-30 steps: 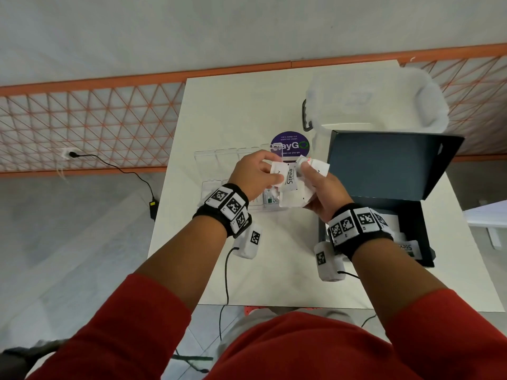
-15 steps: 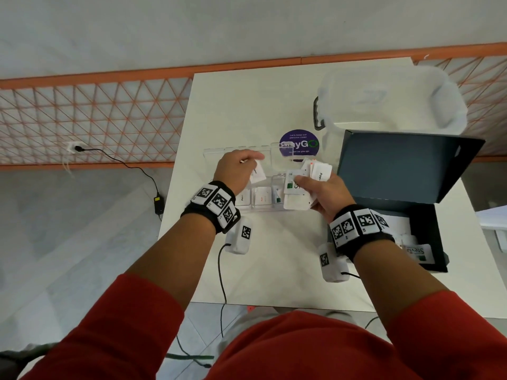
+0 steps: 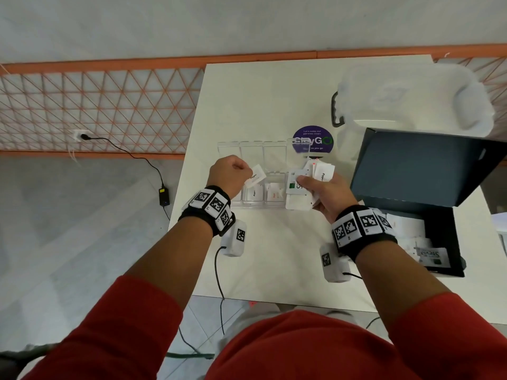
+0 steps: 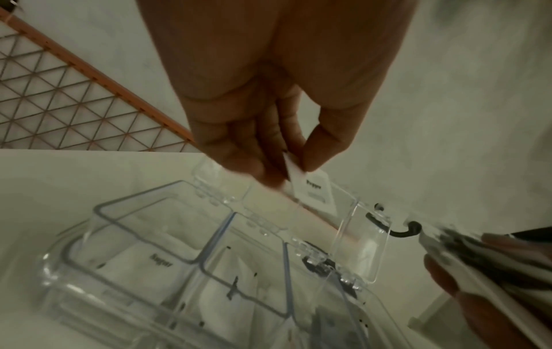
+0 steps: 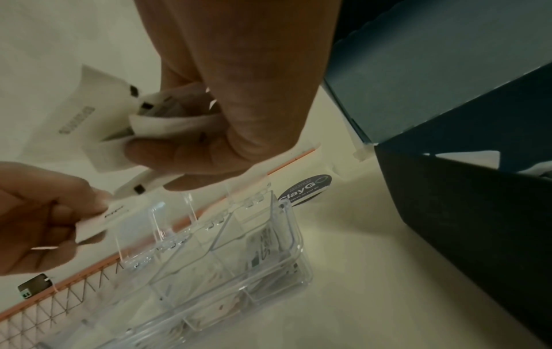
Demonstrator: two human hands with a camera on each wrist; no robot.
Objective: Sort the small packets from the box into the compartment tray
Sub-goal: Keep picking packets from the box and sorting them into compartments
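- Above the clear compartment tray point(image 3: 258, 201), the left hand point(image 3: 229, 174) is pinching a single white pepper packet point(image 3: 255, 179) between thumb and fingertips, the other fingers curled in; the packet is hanging over the tray's left-middle compartments, not touching them.
- Just to the right, the right hand point(image 3: 326, 192) is gripping a fanned bunch of packets point(image 3: 307, 185) with fingers and thumb curled round them (one shows a green mark, another the word pepper); the bunch is hovering over the tray's right end.
- The tray is lying on the white table point(image 3: 274, 256) with its hinged clear lids point(image 3: 252, 149) standing open at the far side; a sugar packet point(image 4: 143, 266) is lying in the leftmost compartment, and other packets are sitting in the next ones.
- The dark box point(image 3: 428, 229) is standing open to the right of the tray, its lid point(image 3: 422, 163) raised, and more packets, among them a Stevia packet point(image 3: 430, 256), are lying inside.
- A purple round sticker point(image 3: 312, 139) is showing on the table just beyond the tray, and a translucent plastic tub point(image 3: 411, 97) is sitting farther back.
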